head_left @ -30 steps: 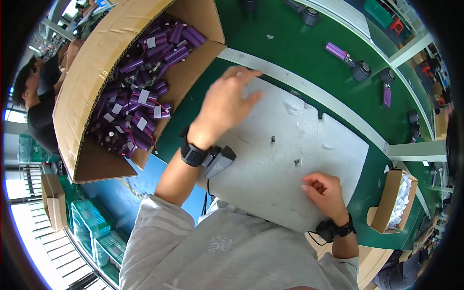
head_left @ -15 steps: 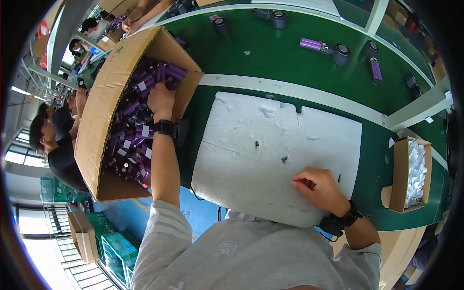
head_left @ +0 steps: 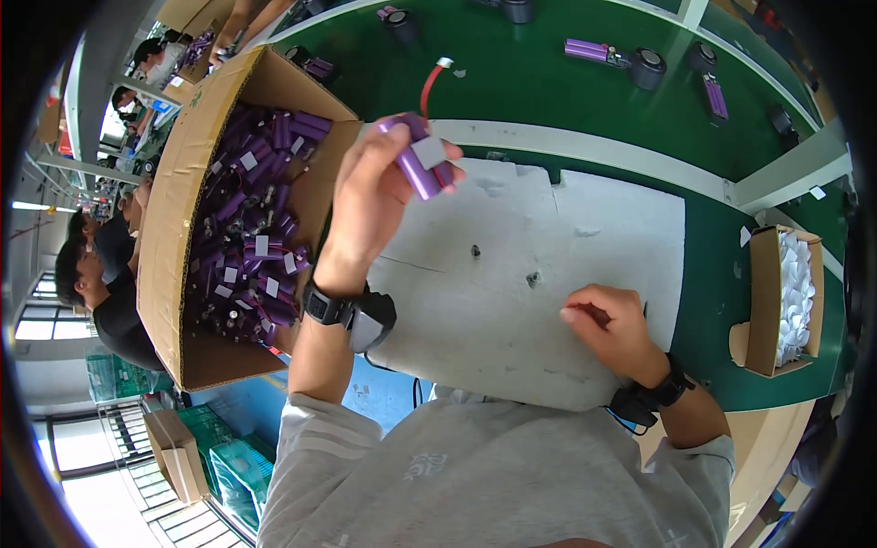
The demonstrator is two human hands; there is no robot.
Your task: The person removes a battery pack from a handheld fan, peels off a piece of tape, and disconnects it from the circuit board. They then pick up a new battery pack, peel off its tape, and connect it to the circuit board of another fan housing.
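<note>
My left hand (head_left: 370, 187) is raised just right of the open cardboard box, its fingers closed round a purple battery pack (head_left: 418, 166). The pack carries a pale square patch, and a red lead (head_left: 427, 89) with a white plug sticks up from it. Many more purple battery packs (head_left: 265, 169) lie jumbled inside the cardboard box (head_left: 187, 210). Over the right part of the white foam board (head_left: 475, 306), my right hand (head_left: 614, 331) is loosely curled, thumb near the fingers, with nothing visible in it.
Beyond a white rail (head_left: 585, 164), battery packs joined to round black parts (head_left: 647, 68) lie along the green surface. A small carton (head_left: 766, 301) of white pieces stands at the right. People work at the far left; another person's hands (head_left: 233, 32) show at the top left.
My left hand has come up out of the cardboard box and moved right, bringing a battery pack with it. My right hand stays curled in nearly the same place.
</note>
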